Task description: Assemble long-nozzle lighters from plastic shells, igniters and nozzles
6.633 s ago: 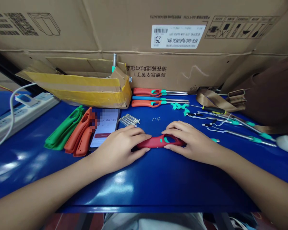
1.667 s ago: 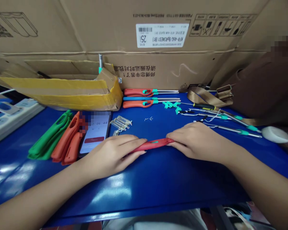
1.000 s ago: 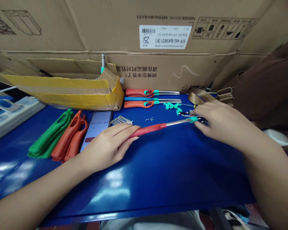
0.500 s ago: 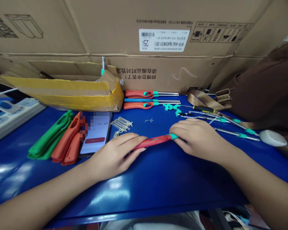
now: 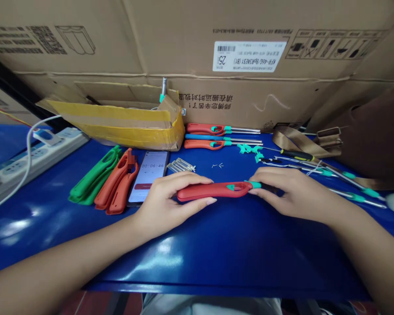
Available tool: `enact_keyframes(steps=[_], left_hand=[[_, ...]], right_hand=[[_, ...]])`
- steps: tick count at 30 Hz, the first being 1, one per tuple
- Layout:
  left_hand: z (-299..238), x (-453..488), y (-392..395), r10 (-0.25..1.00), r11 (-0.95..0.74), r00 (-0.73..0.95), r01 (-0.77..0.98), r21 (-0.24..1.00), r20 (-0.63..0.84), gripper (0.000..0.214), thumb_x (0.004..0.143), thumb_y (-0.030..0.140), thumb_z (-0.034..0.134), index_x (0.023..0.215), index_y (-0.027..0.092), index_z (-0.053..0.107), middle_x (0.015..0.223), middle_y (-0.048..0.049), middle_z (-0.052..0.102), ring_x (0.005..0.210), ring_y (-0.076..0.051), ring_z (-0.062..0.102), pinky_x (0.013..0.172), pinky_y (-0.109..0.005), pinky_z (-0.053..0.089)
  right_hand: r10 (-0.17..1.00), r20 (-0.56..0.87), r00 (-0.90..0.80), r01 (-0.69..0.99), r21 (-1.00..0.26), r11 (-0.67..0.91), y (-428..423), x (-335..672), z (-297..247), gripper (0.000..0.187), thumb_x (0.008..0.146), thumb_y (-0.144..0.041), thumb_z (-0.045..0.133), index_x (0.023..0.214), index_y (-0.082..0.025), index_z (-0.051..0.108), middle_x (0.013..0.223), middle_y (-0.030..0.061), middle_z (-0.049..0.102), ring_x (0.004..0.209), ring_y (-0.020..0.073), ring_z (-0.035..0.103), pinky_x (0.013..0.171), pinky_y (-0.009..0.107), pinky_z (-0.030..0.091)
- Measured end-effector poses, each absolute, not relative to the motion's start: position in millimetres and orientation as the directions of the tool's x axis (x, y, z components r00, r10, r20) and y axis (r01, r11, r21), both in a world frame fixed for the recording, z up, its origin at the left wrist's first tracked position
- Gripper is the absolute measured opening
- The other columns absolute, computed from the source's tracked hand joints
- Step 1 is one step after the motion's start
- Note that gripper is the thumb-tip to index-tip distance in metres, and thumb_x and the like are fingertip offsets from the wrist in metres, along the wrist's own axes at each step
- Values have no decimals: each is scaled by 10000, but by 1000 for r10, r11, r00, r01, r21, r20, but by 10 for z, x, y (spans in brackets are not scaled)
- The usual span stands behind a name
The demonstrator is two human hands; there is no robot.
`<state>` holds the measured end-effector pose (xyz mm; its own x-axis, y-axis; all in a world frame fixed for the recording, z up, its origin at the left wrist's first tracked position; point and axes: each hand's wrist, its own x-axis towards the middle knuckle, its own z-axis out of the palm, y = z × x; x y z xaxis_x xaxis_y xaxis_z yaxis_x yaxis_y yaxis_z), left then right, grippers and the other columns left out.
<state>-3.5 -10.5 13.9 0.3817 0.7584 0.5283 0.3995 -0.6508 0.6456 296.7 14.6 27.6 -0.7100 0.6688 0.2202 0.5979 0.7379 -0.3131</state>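
A red lighter body (image 5: 213, 190) with a teal trigger lies sideways just above the blue table (image 5: 216, 249). My left hand (image 5: 166, 199) grips its butt end between thumb and fingers. My right hand (image 5: 290, 192) is closed over the teal nozzle end and hides the metal tube. Behind the hands lie three finished lighters (image 5: 221, 136) in a row. Loose teal parts (image 5: 249, 150) and metal tubes with wires (image 5: 344, 181) lie at the right.
Green shells (image 5: 96, 175) and orange shells (image 5: 118, 181) are stacked at left beside a phone (image 5: 149, 175) with a timer. A yellow-taped carton (image 5: 118, 120) and big cardboard boxes (image 5: 197, 52) stand behind. A power strip (image 5: 26, 155) lies far left, a brown bag (image 5: 371, 131) at right.
The lighter has been turned from edge-on to its flat side, so the trigger opening shows. Both hands still hold its ends. A second ago the right hand reached out along the tube.
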Motion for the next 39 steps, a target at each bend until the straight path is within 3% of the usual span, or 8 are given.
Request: enact_keyframes(steps=[4, 8, 13, 19, 26, 33, 39], left_hand=[[158, -30, -115, 793, -603, 381, 383, 700, 475, 159, 860, 259, 794, 988, 167, 777, 952, -41, 799, 841, -157, 748, 800, -223, 588], [175, -21, -148, 882, -446, 336, 363, 818, 332, 141, 878, 297, 770, 950, 177, 786, 875, -23, 791, 767, -149, 731, 726, -216, 575], [202, 23, -160, 960, -123, 277, 256, 959, 49, 256, 883, 398, 736, 811, 153, 720, 598, 21, 658, 515, -93, 586, 502, -178, 465], [189, 45, -117, 951, 71, 285, 162, 984, -115, 345, 857, 467, 735, 735, 152, 662, 592, 14, 660, 460, -67, 492, 453, -167, 406], [152, 63, -141, 943, 151, 280, 126, 980, -182, 382, 867, 501, 719, 722, 149, 695, 655, -24, 712, 472, -72, 496, 441, -172, 403], [187, 56, -175, 943, 99, 290, 218, 971, -161, 383, 878, 496, 705, 716, 149, 693, 511, 30, 565, 452, -75, 478, 451, -173, 389], [140, 48, -137, 939, 85, 306, 245, 966, -160, 376, 886, 487, 696, 724, 148, 684, 518, 34, 565, 448, -71, 475, 453, -170, 380]], right_hand=[[641, 351, -683, 580, -274, 767, 186, 2956, 239, 100, 985, -257, 593, 989, -198, 674, 889, 55, 722, 779, 187, 680, 685, 287, 513], [618, 436, -655, 589, -218, 778, 177, 2940, 228, 73, 975, -231, 604, 996, -209, 671, 913, 58, 741, 811, 190, 709, 723, 290, 544], [538, 499, -680, 578, -88, 812, 141, 2905, 166, 112, 967, -185, 607, 1050, -200, 682, 916, 71, 762, 824, 201, 733, 728, 296, 565], [424, 518, -743, 523, 56, 850, 115, 2892, 107, 172, 966, -157, 602, 1124, -162, 669, 934, 108, 765, 812, 214, 734, 715, 312, 579], [377, 543, -750, 525, 143, 839, 73, 2881, 76, 150, 957, -158, 628, 1107, -153, 634, 904, 90, 761, 787, 206, 724, 688, 307, 582], [349, 530, -773, 493, 155, 856, 45, 2847, 125, 182, 962, -140, 582, 1130, -141, 653, 885, 104, 761, 756, 220, 721, 642, 324, 581], [383, 499, -777, 497, 114, 860, 70, 2841, 54, 154, 988, -191, 564, 1058, -155, 696, 860, 95, 767, 707, 199, 715, 617, 310, 577]])
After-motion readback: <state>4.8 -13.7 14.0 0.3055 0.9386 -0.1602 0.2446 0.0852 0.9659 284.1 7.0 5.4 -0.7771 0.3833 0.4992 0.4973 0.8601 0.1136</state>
